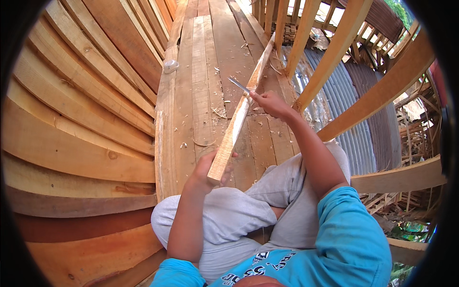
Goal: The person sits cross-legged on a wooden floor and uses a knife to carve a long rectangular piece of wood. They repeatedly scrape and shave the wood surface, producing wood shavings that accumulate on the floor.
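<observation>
A long, pale wooden stick [234, 130] slants away from me, its square-cut near end close to my lap and its narrower far end pointing up toward the posts on the right. My left hand [205, 173] is wrapped around the near end from below, fingers partly hidden behind the wood. About halfway along, my right hand [271, 104] is closed on a knife, its handle hidden in the fist. The knife's metal blade [238, 85] lies across the stick and points up and to the left. Lighter, freshly cut surface shows along the stick near the blade.
I sit cross-legged on a plank floor [184, 119] scattered with curled wood shavings [219, 113]. Stacked boards [86, 95] form a wall on the left. A small clear plastic container [170, 66] sits beside it. Wooden posts [330, 62] and corrugated metal sheets [346, 105] line the right.
</observation>
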The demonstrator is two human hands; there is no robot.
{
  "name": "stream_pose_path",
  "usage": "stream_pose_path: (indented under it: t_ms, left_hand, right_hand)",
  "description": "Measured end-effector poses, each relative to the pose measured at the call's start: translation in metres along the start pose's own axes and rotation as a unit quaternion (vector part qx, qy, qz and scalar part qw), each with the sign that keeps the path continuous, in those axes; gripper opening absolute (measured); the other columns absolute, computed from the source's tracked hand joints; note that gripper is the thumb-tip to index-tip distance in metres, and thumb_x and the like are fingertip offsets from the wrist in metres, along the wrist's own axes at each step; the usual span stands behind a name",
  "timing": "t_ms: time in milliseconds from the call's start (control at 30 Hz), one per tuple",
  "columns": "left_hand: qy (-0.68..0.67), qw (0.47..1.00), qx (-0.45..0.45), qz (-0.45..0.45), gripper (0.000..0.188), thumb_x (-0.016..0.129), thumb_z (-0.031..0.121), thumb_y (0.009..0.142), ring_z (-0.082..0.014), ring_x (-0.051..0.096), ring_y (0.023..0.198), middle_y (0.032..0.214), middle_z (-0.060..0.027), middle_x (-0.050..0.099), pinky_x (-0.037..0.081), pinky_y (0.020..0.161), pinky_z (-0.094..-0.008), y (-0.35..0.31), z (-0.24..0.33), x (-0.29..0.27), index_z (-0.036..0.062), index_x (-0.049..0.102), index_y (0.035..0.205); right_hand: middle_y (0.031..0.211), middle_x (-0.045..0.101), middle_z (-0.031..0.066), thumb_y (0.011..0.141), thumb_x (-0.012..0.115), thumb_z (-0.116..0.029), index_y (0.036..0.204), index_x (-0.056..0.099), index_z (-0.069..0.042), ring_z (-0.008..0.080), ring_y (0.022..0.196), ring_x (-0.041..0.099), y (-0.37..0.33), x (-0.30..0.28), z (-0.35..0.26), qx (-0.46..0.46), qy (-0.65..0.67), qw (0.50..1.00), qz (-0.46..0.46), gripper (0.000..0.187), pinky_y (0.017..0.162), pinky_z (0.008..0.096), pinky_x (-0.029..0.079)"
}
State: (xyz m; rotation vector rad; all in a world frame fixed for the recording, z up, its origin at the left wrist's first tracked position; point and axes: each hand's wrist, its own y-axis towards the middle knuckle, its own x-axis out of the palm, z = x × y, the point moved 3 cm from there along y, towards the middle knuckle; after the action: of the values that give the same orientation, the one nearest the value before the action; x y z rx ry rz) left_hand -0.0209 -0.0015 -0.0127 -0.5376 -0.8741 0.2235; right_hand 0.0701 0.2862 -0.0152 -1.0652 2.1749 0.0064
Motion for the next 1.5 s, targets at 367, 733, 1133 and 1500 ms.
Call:
stream_pose_path:
  t_ms: [367,733,1133,1500]
  left_hand:
    - [0.012,1.000,0.006,0.009,0.046,0.035,0.033,0.102,-0.0157,0.052,0.044,0.067,-0.0085,0.056,0.043,0.037,-0.0275,-0.002,0.002,0.000,-0.0039,0.053,0.122]
    - [0.033,0.999,-0.001,0.018,0.048,0.033,0.034,0.102,-0.0171,0.052,0.044,0.068,-0.0091,0.055,0.042,0.037,-0.0285,0.000,-0.002,-0.004,-0.0034,0.052,0.126]
    - [-0.006,1.000,-0.016,0.020,0.049,0.034,0.034,0.102,-0.0169,0.051,0.044,0.070,-0.0084,0.055,0.041,0.036,-0.0279,-0.004,0.004,-0.006,-0.0032,0.052,0.128]
    - [0.005,0.999,-0.024,0.032,0.048,0.035,0.036,0.101,-0.0173,0.053,0.044,0.069,-0.0083,0.056,0.041,0.037,-0.0281,-0.002,0.000,0.000,-0.0022,0.054,0.125]
  right_hand:
    - [0.062,0.062,0.0193,0.093,0.048,-0.068,0.067,0.066,0.003,0.0350,0.065,0.066,-0.008,0.015,-0.011,-0.053,-0.158,0.980,0.107,0.078,0.062,0.0467,0.049]
    - [0.050,0.022,-0.0091,0.096,0.043,-0.069,0.058,0.027,-0.020,0.0069,0.040,0.013,-0.010,0.010,0.002,0.216,0.355,0.851,-0.321,0.064,0.037,0.0252,0.010]
    - [0.074,0.068,0.0176,0.090,0.058,-0.060,0.083,0.071,0.003,0.0321,0.073,0.067,-0.022,-0.069,-0.004,-0.008,-0.228,0.972,0.049,0.064,0.069,0.0440,0.050]
    - [0.091,0.072,0.0228,0.095,0.047,-0.063,0.095,0.072,0.001,0.0392,0.092,0.070,0.012,-0.009,0.006,0.006,-0.130,0.981,0.144,0.069,0.082,0.0475,0.053]
